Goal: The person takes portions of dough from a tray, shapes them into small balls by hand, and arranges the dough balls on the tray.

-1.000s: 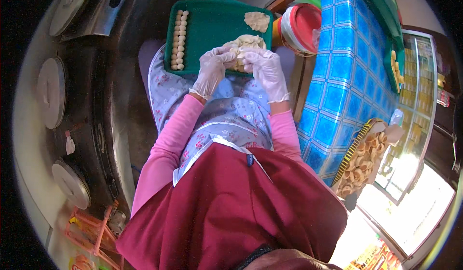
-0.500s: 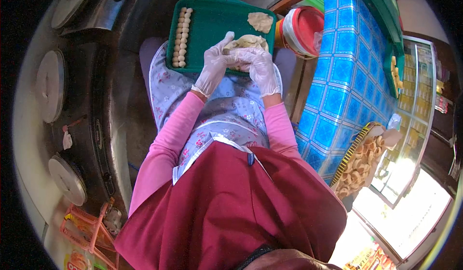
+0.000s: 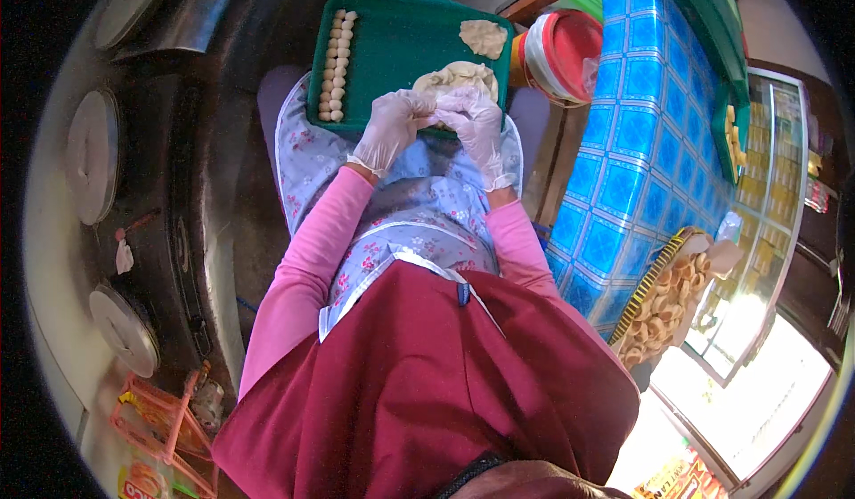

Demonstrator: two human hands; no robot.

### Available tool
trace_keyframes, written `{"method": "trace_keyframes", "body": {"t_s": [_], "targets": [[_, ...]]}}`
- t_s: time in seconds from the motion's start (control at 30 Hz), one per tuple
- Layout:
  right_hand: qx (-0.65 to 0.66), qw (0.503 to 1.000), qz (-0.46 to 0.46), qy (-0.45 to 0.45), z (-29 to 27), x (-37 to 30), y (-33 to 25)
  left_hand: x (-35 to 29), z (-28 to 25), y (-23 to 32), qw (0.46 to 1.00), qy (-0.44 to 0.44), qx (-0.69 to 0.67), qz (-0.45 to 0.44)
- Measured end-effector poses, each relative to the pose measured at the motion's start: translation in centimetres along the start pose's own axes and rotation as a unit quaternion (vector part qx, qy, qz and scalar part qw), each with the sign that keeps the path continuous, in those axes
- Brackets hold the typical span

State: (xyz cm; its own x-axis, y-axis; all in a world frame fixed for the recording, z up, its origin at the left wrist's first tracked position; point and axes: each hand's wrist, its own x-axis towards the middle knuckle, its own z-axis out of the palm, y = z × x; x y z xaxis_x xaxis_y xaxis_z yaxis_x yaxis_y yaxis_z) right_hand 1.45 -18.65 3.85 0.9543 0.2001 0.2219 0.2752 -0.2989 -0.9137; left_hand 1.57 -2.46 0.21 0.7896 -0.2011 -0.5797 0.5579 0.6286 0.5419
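Note:
A green tray (image 3: 383, 62) rests across my lap. Two columns of small dough balls (image 3: 336, 67) line its left side. A large lump of dough (image 3: 456, 77) lies at its near right, and a flat piece of dough (image 3: 484, 38) sits in the far right corner. Both hands wear thin whitish gloves and meet at the tray's near edge, just before the lump. My left hand (image 3: 390, 126) is closed, its fingertips pinching at something too small to make out. Closed likewise, my right hand (image 3: 474, 125) has its fingertips close to the left ones.
Right of the tray stands a bucket with a red lid (image 3: 570, 53). Beside it is a table with a blue checked cloth (image 3: 623, 143). A basket of small baked-looking pieces (image 3: 663, 312) is at the right. An orange plastic basket (image 3: 156, 419) stands lower left.
My left hand has lowered, its thumb no longer raised, and its fingertips have come together with the right hand's. Both hands have drawn slightly nearer, showing more of the large dough lump.

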Motion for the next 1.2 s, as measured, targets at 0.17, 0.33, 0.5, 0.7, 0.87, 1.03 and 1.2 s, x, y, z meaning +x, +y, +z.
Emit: {"method": "trace_keyframes", "body": {"t_s": [0.17,0.33,0.5,0.7,0.87,1.03,1.2], "targets": [[0.145,0.957,0.213,0.131,1.2,-0.4,0.7,-0.6,1.9,-1.9,0.993,0.035,-0.03,0.11],[0.182,0.946,0.22,0.151,1.9,0.8,-1.6,-2.3,3.2,-2.6,0.954,0.06,0.037,0.293],[0.165,0.953,0.22,0.127,0.6,0.8,0.2,-3.4,2.6,0.1,0.982,0.053,0.072,0.169],[0.148,0.957,0.249,0.032,0.6,1.1,0.2,-1.6,0.3,0.6,0.997,-0.018,0.055,0.046],[0.09,0.984,0.15,-0.03,0.8,1.0,-0.3,-0.5,-1.3,-0.5,0.997,-0.01,-0.073,0.021],[0.379,0.863,0.332,-0.011,0.8,1.9,2.9,-0.7,-0.2,-0.1,0.997,-0.015,0.005,0.075],[0.378,0.893,0.245,0.006,5.0,3.2,2.8,-2.6,-0.1,-0.3,0.824,0.111,0.405,0.38]]}}
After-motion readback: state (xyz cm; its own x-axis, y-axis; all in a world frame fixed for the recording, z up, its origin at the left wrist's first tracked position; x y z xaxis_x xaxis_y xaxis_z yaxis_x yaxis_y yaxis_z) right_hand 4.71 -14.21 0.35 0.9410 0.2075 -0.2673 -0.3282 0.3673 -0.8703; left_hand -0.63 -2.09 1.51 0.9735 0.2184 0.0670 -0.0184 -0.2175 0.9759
